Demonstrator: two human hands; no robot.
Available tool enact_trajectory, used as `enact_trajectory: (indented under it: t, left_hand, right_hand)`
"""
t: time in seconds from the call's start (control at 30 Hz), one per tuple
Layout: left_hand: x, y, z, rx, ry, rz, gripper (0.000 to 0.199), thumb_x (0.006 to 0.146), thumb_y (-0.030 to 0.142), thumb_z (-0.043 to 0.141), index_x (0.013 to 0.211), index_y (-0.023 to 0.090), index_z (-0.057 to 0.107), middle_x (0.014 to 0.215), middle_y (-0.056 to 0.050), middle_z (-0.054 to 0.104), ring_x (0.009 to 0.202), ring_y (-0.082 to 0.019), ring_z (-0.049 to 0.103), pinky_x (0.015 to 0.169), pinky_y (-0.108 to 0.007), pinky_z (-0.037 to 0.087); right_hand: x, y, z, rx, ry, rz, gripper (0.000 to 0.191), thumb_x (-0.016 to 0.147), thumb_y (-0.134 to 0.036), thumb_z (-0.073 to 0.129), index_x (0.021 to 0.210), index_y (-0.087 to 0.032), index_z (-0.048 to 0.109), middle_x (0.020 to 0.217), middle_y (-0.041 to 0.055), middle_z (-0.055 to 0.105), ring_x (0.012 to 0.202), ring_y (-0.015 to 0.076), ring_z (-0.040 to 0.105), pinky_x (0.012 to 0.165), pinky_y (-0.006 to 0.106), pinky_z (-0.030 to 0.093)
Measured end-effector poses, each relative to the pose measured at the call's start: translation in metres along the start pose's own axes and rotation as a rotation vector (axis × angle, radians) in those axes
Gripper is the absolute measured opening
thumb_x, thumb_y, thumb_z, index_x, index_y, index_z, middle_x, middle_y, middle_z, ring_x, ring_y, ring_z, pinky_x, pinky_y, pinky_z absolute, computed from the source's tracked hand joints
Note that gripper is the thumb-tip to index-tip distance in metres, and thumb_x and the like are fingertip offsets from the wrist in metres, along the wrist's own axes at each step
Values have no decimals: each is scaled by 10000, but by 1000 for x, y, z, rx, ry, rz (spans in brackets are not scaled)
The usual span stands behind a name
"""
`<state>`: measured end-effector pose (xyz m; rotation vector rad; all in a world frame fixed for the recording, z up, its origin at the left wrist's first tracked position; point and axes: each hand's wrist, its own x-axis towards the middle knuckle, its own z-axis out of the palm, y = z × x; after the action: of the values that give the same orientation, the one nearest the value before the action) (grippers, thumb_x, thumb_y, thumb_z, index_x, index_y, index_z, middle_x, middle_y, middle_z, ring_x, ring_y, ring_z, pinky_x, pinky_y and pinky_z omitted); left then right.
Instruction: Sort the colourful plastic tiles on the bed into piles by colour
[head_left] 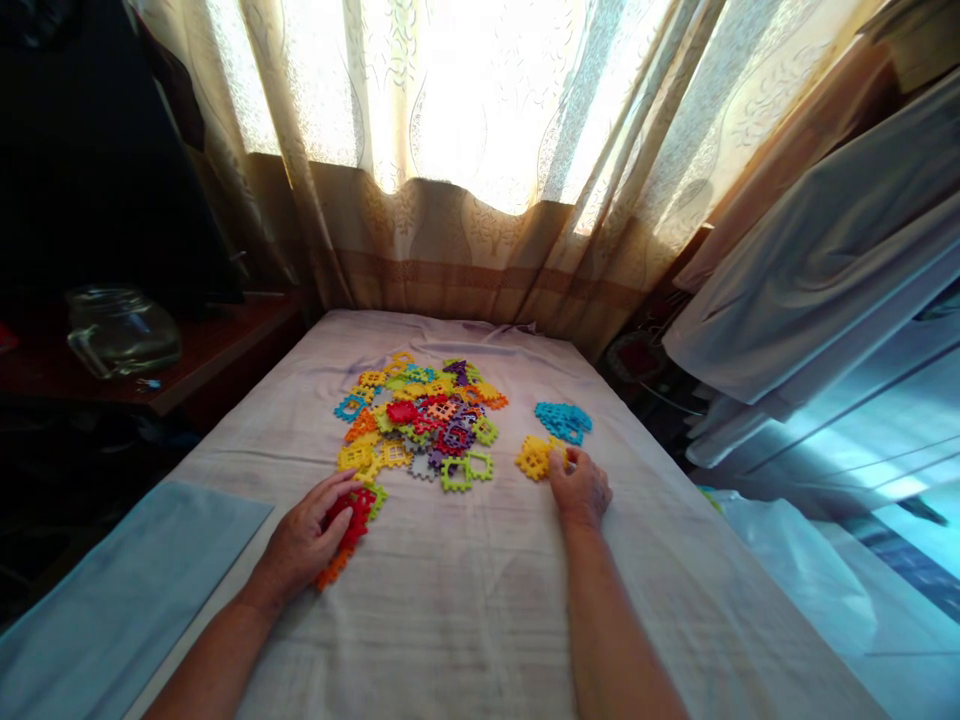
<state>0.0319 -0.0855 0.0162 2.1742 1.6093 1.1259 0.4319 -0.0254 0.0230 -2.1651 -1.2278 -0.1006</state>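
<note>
Head view: your left hand, left of centre in the lower half of the frame, curves over a red gear-edged plastic piece, its thumb on the near side and its fingers across the far side. You have an orange piece poking out below that hand and a light green piece at its upper right. Whether this grip is closed on the red one, you cannot tell from here.

Your right hand, right of centre, has thumb and forefinger at the right edge of a yellow cluster of similar pieces; the fingertips touch it, but how firmly they pinch cannot be told. Just above it lies a blue cluster.

Between and beyond your hands, near the middle of the frame, a mixed heap of toothed pieces spreads over the cloth-covered bench, with two green square frames at its lower right edge.

At your lower left a pale blue sheet lies along the bench edge. A glass jug stands farther left, a patterned curtain hangs across the top, and pale garments hang at upper right.
</note>
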Motion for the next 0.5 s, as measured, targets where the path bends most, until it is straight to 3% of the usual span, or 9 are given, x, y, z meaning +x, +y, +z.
enact_trajectory:
  t: [0.2, 0.33, 0.5]
  left_hand:
    - [0, 3, 0, 9, 9, -16, 364, 859, 379, 467, 1115, 229, 679, 1256, -69, 670, 1160, -229, 629, 1035, -398, 491]
    - [1, 7, -2, 9, 15, -30, 356, 858, 373, 460, 1089, 216, 681, 1213, -76, 687, 1133, -226, 641, 1021, -395, 499]
    - [2, 11, -6, 35, 81, -110, 327, 866, 374, 449, 1017, 211, 688, 1099, -63, 719, 1034, -207, 675, 982, -351, 517]
  right_hand:
    - [-3, 0, 3, -15, -32, -20, 441, 867, -485, 453, 1081, -177, 686, 1034, 173, 693, 1017, 324, 577, 829, 454, 410]
    - [-5, -5, 2, 3, 20, -70, 405, 860, -418, 465, 1074, -157, 689, 1096, 171, 678, 1033, 315, 561, 844, 437, 404]
    - [-22, -31, 3, 156, 95, -378, 296, 870, -296, 473, 1015, -164, 695, 1122, 128, 675, 1069, 265, 549, 939, 409, 372]
